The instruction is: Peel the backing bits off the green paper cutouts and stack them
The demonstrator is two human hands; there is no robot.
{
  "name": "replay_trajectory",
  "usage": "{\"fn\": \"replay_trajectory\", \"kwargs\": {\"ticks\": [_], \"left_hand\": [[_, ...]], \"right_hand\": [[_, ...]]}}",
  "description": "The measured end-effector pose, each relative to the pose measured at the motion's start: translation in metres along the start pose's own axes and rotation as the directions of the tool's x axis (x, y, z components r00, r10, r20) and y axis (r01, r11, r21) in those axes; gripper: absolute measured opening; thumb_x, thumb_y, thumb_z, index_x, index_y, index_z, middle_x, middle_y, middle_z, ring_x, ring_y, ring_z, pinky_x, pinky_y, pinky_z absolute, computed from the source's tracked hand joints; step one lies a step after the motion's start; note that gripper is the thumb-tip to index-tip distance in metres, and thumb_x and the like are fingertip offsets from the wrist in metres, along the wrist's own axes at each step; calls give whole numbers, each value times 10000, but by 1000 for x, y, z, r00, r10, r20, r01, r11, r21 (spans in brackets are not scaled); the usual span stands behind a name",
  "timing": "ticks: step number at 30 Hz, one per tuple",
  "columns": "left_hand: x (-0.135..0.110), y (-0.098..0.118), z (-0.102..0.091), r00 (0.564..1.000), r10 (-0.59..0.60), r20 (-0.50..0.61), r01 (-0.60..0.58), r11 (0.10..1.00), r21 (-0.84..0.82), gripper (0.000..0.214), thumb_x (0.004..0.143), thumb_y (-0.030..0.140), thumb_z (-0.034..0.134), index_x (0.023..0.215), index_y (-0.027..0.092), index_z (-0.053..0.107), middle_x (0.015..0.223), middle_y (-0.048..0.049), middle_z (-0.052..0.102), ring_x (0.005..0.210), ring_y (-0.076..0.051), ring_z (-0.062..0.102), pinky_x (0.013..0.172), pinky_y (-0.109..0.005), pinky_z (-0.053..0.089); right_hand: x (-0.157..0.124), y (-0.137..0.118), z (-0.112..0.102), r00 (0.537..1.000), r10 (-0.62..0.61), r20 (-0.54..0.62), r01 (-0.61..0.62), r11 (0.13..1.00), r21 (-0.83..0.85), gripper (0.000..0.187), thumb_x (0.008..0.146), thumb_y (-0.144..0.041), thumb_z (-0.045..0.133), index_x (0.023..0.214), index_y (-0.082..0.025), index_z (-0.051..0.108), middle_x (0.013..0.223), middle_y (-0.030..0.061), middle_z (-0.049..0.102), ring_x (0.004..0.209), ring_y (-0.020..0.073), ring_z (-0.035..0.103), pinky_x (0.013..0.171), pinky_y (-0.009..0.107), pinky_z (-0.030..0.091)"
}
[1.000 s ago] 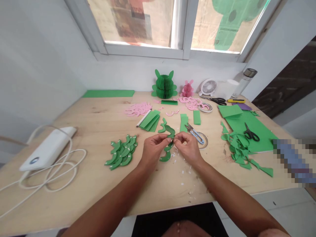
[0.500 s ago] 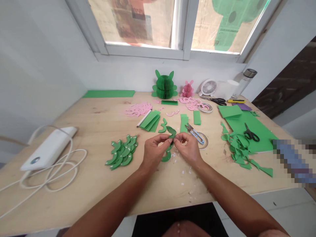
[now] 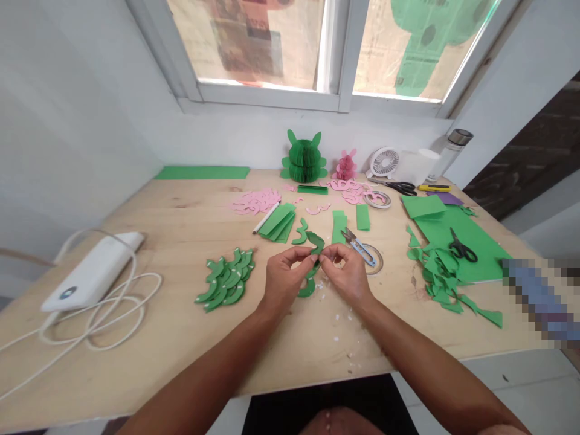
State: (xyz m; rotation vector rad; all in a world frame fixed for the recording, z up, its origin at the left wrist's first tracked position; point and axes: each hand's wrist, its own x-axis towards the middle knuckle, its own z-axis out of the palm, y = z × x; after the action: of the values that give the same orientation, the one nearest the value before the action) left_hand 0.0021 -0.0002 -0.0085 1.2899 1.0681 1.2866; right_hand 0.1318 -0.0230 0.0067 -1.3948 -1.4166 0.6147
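Over the table, left hand and right hand are pinching curved green paper, perhaps risking tears from any uneven pull.

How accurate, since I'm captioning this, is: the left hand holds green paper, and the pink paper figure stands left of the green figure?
Wrong side: the head view shows the pink paper figure right of the green figure; the left hand holds green paper.

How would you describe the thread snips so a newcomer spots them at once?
On the wooden table, find the right hand near the middle. Just beyond it, slightly rightward, the thread snips lie partly over a tape roll. Their pale-blue handle sets them apart from the black-handled scissors on the green sheet.
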Motion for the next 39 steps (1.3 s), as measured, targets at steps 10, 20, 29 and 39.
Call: {"fn": "replay_trajectory", "kwargs": {"ticks": [10, 20, 29, 39], "left_hand": [[-2, 0, 1, 999, 29, 14, -30, 998, 46, 137, 659, 275, 687, 744, 169, 705, 756, -38, 694, 730, -168, 613, 713, -279, 471], [-2, 1, 2, 1000, 7, -15, -7, 998, 62, 162, 624, 289, 701, 726, 162, 714, 728, -39, 699, 721, -181, 624, 689, -275, 480], [-3, 5, 4, 995, -101, -12, 101, 994, -47, 161, 596, 271, 729, 716, 164, 715, 695, -29, 694, 651, -164, 620, 632, -261, 483], [-3, 16, 5, 969, -248, -1, 244, 954, -174, 151, 558, 238, 754, 653, 147, 680, 586, 5, 649, 536, -105, 560, 547, -218, 432]], "right_hand": [[0, 1, 0, 1000, -3, -19, 3, 1000, -25, 64, 674, -180, 536, 619, -183, 569, 595, -11, 601, 581, 130, 525, 581, 248, 411], [-1, -1, 1, 1000, 11, -27, -12, 1000, -25, 59, 671, -186, 531, 621, -183, 564, 601, -9, 597, 584, 131, 522, 589, 249, 417], [-1, -4, 1, 999, 22, -25, -23, 999, -29, 59, 658, -164, 520, 608, -194, 527, 572, -23, 558, 572, 128, 496, 584, 246, 416], [0, -3, 1, 999, 16, -42, -18, 999, -38, 55, 657, -170, 523, 605, -187, 525, 581, -19, 563, 569, 125, 493, 573, 242, 409]]}}
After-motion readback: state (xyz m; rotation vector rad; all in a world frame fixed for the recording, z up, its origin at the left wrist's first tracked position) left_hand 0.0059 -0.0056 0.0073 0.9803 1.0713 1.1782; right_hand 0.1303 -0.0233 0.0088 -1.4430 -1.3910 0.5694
